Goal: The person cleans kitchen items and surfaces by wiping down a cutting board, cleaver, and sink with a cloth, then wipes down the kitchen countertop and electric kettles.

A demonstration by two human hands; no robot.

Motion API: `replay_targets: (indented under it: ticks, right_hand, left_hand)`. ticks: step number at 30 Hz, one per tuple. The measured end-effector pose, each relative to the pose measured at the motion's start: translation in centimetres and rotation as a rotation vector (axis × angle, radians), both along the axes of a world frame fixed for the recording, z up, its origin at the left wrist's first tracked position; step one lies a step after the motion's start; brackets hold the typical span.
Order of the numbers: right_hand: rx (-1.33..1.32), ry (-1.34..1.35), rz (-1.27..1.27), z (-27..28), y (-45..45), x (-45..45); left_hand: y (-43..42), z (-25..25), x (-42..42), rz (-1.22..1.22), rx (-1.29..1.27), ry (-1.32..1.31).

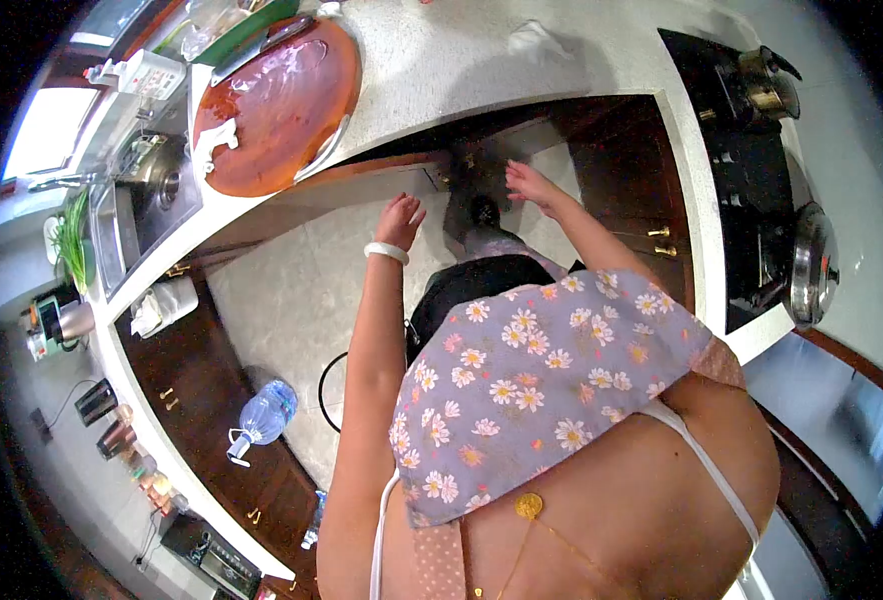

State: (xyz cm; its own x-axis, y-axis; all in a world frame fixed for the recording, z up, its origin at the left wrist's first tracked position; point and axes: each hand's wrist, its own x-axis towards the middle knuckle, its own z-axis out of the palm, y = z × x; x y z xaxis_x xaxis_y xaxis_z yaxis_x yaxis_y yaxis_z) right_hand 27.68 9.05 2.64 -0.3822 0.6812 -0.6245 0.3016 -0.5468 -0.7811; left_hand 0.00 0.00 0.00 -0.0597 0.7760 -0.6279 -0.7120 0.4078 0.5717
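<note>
My left hand [399, 220], a white bangle on its wrist, hangs over the floor in front of the counter. Its fingers are loosely bent and apart, with nothing seen in them. Further right, my right hand [531, 186] reaches toward the counter front, fingers apart and holding nothing. Neither hand touches anything that I can see. Nearest to the left hand is a round reddish-brown cutting board [281, 115] on the counter. On the board lie a knife [259, 50] at the far edge, a crumpled white piece [217, 143] and a pale strip [323, 150] at the near rim.
A black stove [751, 190] with a pot [769, 84] and a lidded pan [811, 265] stands at right. At left are a sink [113, 235] and green onions [73, 240]. A large water bottle [264, 412] lies on the floor. White crumpled plastic [539, 40] sits on the counter.
</note>
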Motion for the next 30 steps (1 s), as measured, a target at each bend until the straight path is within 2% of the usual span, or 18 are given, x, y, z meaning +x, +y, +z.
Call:
replay_targets:
  ticks: [2,3,4,5,8,11,14,17,20,23,24,27,28,30]
  right_hand:
    - [0.012,0.079,-0.022,0.6,-0.2,-1.5]
    - [-0.210,0.148,-0.054,-2.5,-6.4,-2.3]
    - [-0.239,0.182,-0.075,-5.1,-6.6,-2.3]
    - [-0.201,0.213,-0.089,-6.4,-3.0,-1.9]
    - [-0.305,0.240,-0.092,-5.3,0.2,-2.4]
    - [-0.391,0.348,-0.242,-5.6,1.3,-2.7]
    - [-0.431,0.452,-0.178,-6.4,3.3,-3.0]
    - [-0.483,0.525,-0.260,-5.3,3.0,-3.0]
    - [-0.485,0.376,-0.344,-3.4,3.4,-3.8]
    - [-0.199,0.021,-0.189,-4.1,3.9,-4.8]
    - [-0.172,-0.101,-0.109,-4.1,4.0,-5.3]
    - [0.056,-0.241,0.022,-4.5,2.9,-7.2]
    - [0.114,-0.171,0.106,-4.6,3.0,-7.4]
    - [0.117,-0.218,0.171,-5.3,2.4,-8.8]
  left_hand:
    - [-0.2,-0.1,-0.3,0.054,-0.017,-0.037]
    - [-6.9,1.2,-0.5,0.119,-0.254,-0.004]
    - [-7.0,1.9,0.4,0.185,-0.299,-0.010]
    - [-3.8,1.8,1.2,0.249,-0.279,-0.030]
    - [-0.2,-0.8,0.1,0.411,-0.275,-0.286]
    - [0.9,-2.1,-0.1,0.534,-0.136,-0.610]
    - [3.3,0.2,1.0,0.562,-0.142,-0.567]
    - [3.6,-0.6,0.3,0.592,-0.219,-0.528]
    - [4.0,-2.3,-1.1,0.525,-0.379,-0.439]
    - [4.8,-1.6,-0.4,0.365,-0.532,-0.172]
    - [5.3,-2.2,-0.7,0.280,-0.587,-0.273]
    - [6.0,-3.5,-0.9,0.178,-0.463,-0.312]
    - [6.1,-3.5,-1.1,0.137,-0.412,-0.275]
    - [6.2,-3.4,-1.1,0.156,-0.465,-0.280]
